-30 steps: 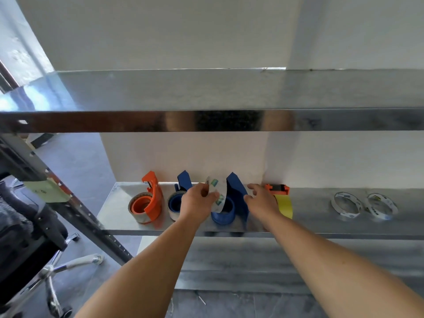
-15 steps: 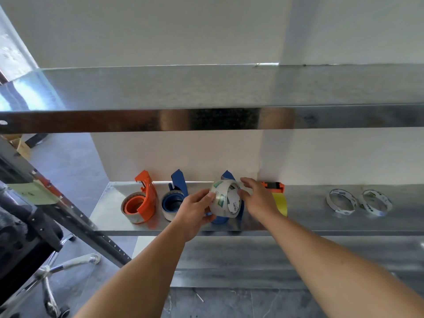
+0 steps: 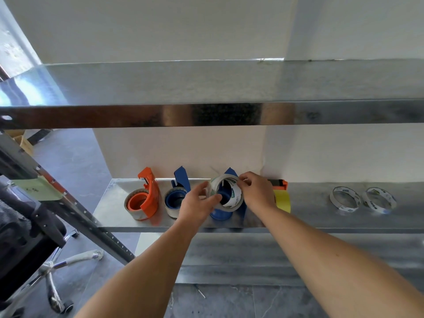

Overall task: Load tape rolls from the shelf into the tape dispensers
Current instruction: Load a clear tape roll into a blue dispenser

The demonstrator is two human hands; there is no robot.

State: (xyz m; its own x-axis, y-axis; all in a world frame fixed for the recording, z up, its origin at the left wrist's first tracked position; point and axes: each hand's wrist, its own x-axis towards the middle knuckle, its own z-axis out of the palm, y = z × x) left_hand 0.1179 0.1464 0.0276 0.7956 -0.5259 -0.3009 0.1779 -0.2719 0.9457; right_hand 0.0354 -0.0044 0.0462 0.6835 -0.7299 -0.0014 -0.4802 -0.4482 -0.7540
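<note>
A clear tape roll [image 3: 235,199] with green-printed core is held tilted over the hub of a blue dispenser [image 3: 220,213] on the lower metal shelf [image 3: 309,216]. My left hand [image 3: 198,206] grips the roll's left rim, thumb reaching into its hole. My right hand [image 3: 258,192] pinches the roll's upper right rim. Left of them stand another blue dispenser [image 3: 176,197] and an orange dispenser [image 3: 145,198], each with a tape roll on it. Two thin tape rolls [image 3: 344,199] [image 3: 379,200] lie flat on the shelf at the right.
A yellow tape roll in an orange-topped dispenser [image 3: 282,196] stands just right of my right hand. The upper shelf [image 3: 206,113] overhangs the work area. A slanted shelf upright [image 3: 75,212] and an office chair [image 3: 27,239] are at the left.
The clear roll has turned from edge-on to face me and come down over the blue dispenser's hub. My right hand moved from the dispenser onto the roll's rim.
</note>
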